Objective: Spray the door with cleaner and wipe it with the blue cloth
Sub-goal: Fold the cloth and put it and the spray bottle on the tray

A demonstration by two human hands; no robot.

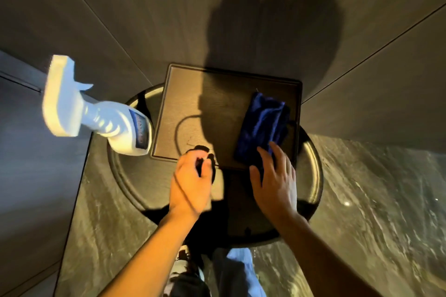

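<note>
A folded blue cloth (263,123) lies on the right side of a dark square tray (193,94). My right hand (275,181) rests with spread fingers on the cloth's near end, not visibly gripping it. A white spray bottle (125,128) stands at the left edge of the round table (311,169), its trigger head close to the camera and nothing touching it. My left hand (190,183) is closed around a small black object (200,152) with a thin black cord, at the tray's near edge. Dark wood panels (144,19) rise behind the table; I cannot tell which is the door.
A black cord loops across the tray's left half. The round table stands in a corner between wood panels, on a glossy marbled floor (374,212). My legs and a shoe show below the table's near rim.
</note>
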